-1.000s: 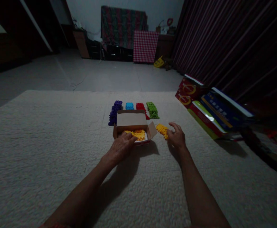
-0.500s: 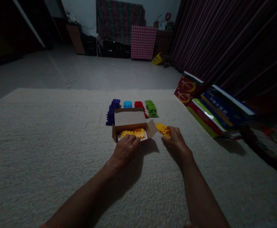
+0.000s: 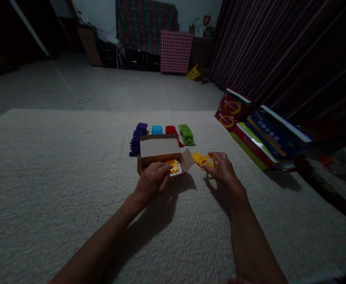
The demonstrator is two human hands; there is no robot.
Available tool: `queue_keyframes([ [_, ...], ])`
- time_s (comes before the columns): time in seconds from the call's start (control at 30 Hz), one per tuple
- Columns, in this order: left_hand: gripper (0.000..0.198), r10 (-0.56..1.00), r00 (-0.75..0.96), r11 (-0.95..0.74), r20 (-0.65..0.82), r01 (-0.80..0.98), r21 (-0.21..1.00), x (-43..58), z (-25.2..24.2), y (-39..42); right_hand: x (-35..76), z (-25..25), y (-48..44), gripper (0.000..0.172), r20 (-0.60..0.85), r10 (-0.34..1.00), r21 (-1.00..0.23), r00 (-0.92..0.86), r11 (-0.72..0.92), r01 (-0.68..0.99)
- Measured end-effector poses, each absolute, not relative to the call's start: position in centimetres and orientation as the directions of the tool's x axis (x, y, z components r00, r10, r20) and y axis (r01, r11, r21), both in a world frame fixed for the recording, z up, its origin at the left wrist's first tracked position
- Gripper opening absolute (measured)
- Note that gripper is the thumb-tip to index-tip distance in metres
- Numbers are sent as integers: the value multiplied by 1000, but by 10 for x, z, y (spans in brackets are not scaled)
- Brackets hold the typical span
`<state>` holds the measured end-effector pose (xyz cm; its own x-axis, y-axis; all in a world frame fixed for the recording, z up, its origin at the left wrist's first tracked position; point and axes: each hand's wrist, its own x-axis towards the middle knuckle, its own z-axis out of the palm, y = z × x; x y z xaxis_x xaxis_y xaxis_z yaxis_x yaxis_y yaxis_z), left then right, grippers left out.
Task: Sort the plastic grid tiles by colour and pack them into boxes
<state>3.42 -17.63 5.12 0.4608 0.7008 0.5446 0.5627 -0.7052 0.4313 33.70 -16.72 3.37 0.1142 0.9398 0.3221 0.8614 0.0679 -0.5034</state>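
Observation:
An open cardboard box (image 3: pixel 159 146) lies on the pale quilted cover, its lid raised, with yellow pieces (image 3: pixel 175 167) inside. My left hand (image 3: pixel 153 180) reaches over the box's near edge, fingers bent; whatever they hold is hidden. Right of the box, my right hand (image 3: pixel 222 169) pinches a yellow notched piece (image 3: pixel 212 161) just above the cover. That piece is beside other yellow pieces (image 3: pixel 199 158). Behind the box are stacks of purple (image 3: pixel 138 136), light blue (image 3: pixel 157 129), red (image 3: pixel 171 129) and green pieces (image 3: pixel 186 135).
Red cartons (image 3: pixel 231 110) and a blue carton (image 3: pixel 269 130) stand on the right near a dark curtain (image 3: pixel 256 51). Past the far edge of the cover (image 3: pixel 72 157) is a tiled floor with a cable, and a checkered cloth (image 3: pixel 175 51) hangs farther back.
My left hand has shifted left over the box, covering its left part. My right hand has lifted slightly, with a yellow piece now tilted up between its fingers. The view has shifted slightly.

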Motion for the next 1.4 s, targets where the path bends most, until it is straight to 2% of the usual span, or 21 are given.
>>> queue_keyframes([
  [0.17, 20, 736, 514, -672, 441, 633, 384, 33, 52, -178, 311, 92, -180, 51, 442, 897, -538, -3, 267, 800],
  [0.27, 25, 772, 460, -634, 439, 610, 475, 29, 54, -175, 283, 121, -181, 49, 506, 855, -479, -113, 387, 788],
  [0.33, 33, 802, 353, -593, 481, 563, 575, 27, 55, -173, 261, 132, -177, 47, 507, 830, -431, -232, 478, 766],
  [0.43, 43, 863, 124, -486, 489, 467, 739, 27, 58, -170, 230, 134, -168, 45, 418, 822, -348, -387, 538, 768],
  [0.53, 49, 915, -21, -377, 402, 308, 874, 28, 58, -168, 208, 126, -161, 41, 223, 873, -233, -434, 480, 846],
  [0.63, 50, 957, -67, -271, 282, 136, 953, 29, 57, -166, 198, 119, -159, 35, 64, 912, -77, -406, 410, 909],
  [0.77, 50, 975, -62, -213, 215, 30, 976, 30, 57, -165, 193, 115, -157, 37, -26, 929, 51, -368, 369, 928],
  [0.97, 48, 977, -48, -208, 209, 27, 978, 31, 59, -164, 192, 114, -157, 46, -46, 949, 88, -311, 314, 945],
  [1.1, 42, 956, 30, -292, 292, 186, 938, 28, 60, -164, 200, 111, -161, 39, 1, 944, 53, -330, 330, 943],
  [1.23, 32, 878, 288, -475, 382, 432, 767, 24, 61, -167, 211, 104, -165, 20, -15, 926, 22, -377, 377, 926],
  [1.3, 27, 841, 427, -533, 333, 547, 645, 24, 62, -172, 213, 100, -166, 14, -16, 911, 17, -413, 413, 911],
  [1.4, 23, 823, 541, -552, 175, 684, 477, 29, 68, -179, 211, 96, -166, 15, -23, 888, 17, -460, 460, 888],
])
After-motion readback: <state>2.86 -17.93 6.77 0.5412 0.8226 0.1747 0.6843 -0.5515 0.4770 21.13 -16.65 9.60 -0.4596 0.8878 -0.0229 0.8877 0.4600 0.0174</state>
